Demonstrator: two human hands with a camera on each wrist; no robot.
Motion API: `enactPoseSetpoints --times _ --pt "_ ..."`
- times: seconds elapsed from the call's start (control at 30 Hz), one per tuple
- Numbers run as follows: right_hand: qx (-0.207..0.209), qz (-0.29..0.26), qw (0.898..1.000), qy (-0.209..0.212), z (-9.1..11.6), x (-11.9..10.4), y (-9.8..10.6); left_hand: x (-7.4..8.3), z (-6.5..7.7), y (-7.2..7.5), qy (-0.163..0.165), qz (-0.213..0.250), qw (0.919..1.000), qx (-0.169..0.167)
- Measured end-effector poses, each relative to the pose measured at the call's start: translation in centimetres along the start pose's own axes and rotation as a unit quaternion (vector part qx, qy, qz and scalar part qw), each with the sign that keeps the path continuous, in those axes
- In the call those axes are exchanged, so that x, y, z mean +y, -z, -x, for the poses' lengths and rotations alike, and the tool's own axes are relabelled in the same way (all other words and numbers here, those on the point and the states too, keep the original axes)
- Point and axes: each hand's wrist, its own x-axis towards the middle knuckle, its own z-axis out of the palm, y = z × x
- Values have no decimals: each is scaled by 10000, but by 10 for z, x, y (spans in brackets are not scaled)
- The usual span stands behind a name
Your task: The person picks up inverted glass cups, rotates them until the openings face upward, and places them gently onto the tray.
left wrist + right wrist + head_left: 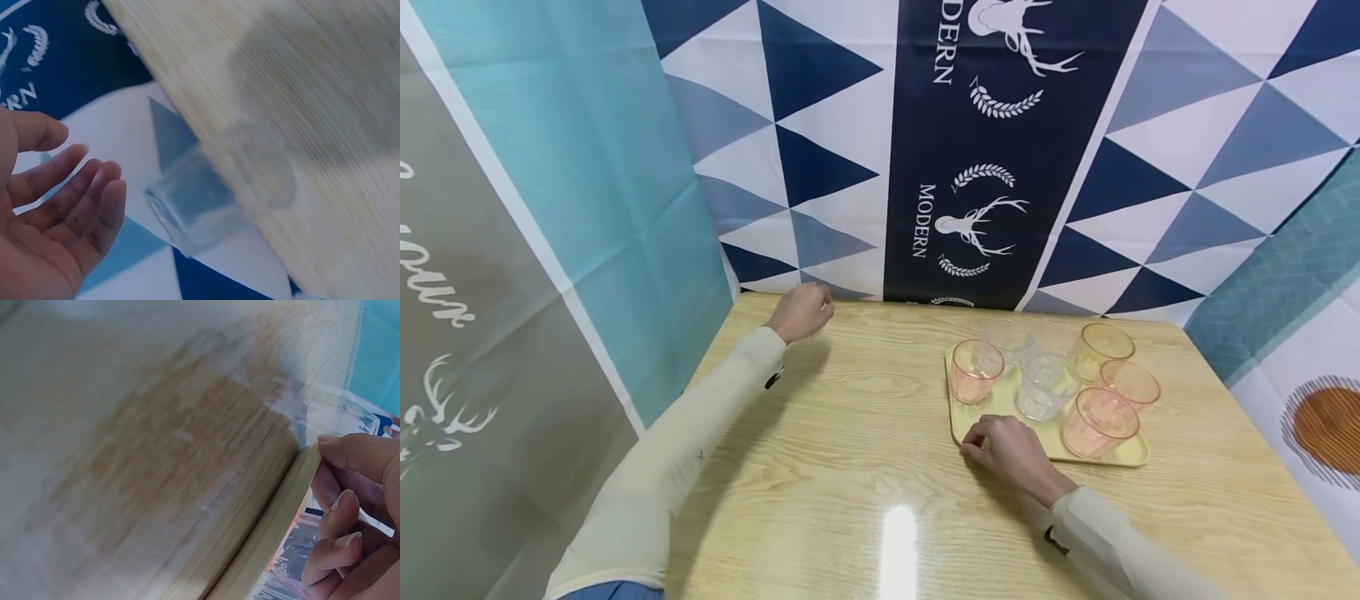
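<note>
My left hand (802, 312) is over the table's back left. In the left wrist view, that hand (56, 206) has loosely bent fingers and holds nothing. A clear glass (194, 200) stands on the wood by the back edge, apart from the fingertips. In the head view I cannot make this glass out. My right hand (1011, 450) is at the near left corner of a yellow tray (958, 421). The right wrist view shows this hand (356, 519) pinching the tray's rim (306, 469) between thumb and fingers. On the tray are pink cups (1101, 425), a yellow cup (1101, 350) and clear cups (1043, 392).
The wooden table (850, 467) meets a patterned cloth (827, 150) at the back and another cloth (587, 167) on the left. One pink cup (976, 375) stands near the tray's left edge. A bright reflection lies on the table's near part.
</note>
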Motion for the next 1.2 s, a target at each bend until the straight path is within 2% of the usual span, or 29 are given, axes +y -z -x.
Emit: enactPoseSetpoints --times 0.1,0.27,0.37,0.53,0.63,0.9,1.03,1.2 --pt "16 3 10000 -15 1 1 -1 -11 0 2 172 -24 9998 122" --pt "65 23 10000 -24 1 1 -1 -26 -4 5 214 -194 9986 443" --pt "92 25 10000 1 1 2 -1 -32 -5 4 302 -278 9978 526" --pt "18 -33 10000 -1 1 1 0 -40 -7 -3 747 -460 9954 377" --pt "-27 -67 10000 -36 1 0 0 -43 -9 -8 898 -482 9945 259" --pt "-33 -118 9999 13 0 0 1 -52 -16 -13 1230 4 9923 -166" --pt "-91 -149 9998 31 -1 2 2 -57 -21 -15 1204 12 9924 -269" --pt "-75 -209 9997 124 -1 2 2 -62 -22 -14 1087 -39 9935 -325"
